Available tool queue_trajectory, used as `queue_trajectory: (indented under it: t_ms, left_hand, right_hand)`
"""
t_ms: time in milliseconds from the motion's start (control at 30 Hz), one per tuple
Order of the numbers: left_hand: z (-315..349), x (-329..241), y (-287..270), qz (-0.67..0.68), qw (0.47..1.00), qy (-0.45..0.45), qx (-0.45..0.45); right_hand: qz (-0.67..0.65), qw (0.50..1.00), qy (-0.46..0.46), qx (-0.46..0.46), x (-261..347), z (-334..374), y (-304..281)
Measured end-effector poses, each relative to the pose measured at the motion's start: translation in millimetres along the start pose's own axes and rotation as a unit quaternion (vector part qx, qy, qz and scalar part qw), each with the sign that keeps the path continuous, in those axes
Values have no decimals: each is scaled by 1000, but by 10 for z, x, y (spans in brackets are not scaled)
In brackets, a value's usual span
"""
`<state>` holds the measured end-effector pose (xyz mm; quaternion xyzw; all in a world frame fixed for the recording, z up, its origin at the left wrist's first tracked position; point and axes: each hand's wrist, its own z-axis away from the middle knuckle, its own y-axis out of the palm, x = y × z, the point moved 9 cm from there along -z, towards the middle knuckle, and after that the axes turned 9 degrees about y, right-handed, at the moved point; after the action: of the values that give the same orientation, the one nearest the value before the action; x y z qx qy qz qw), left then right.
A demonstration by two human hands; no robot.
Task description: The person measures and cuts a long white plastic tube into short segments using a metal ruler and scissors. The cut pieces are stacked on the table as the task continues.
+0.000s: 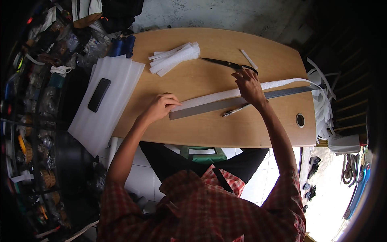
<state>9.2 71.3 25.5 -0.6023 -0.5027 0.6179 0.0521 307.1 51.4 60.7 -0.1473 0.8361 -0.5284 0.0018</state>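
Note:
My left hand [161,107] pinches the left end of a long white foam strip [209,98] lying across the tabletop. Alongside the strip's near edge is a long metal ruler [201,109]. My right hand [249,85] reaches over the strip and ruler, its fingers closed at the black handles of a pair of scissors [223,62], whose blades point left. Part of the handles is hidden by the fingers. A pen [235,110] rests against the ruler's near side, below my right wrist. Beyond the scissors lies a short, narrow white piece [249,59].
A pile of short white strips [175,58] lies toward the back of the wooden table [193,131]. At left, a black phone [99,95] rests on white foam sheets [117,92]. Loose strips [321,107] hang past the right edge, near a round cable hole [300,120]. Crowded shelves [36,133] stand left.

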Motion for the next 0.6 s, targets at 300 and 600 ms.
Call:
queue_trajectory:
  t_ms: [300, 600]
  left_hand:
    - [78, -57, -27, -27, 1000, -11, 2]
    - [-11, -407, 62, -195, 979, 39, 34]
  right_hand:
    - [-82, 994, -21, 64, 668, 416, 249]
    - [-121, 989, -8, 85, 583, 495, 202]
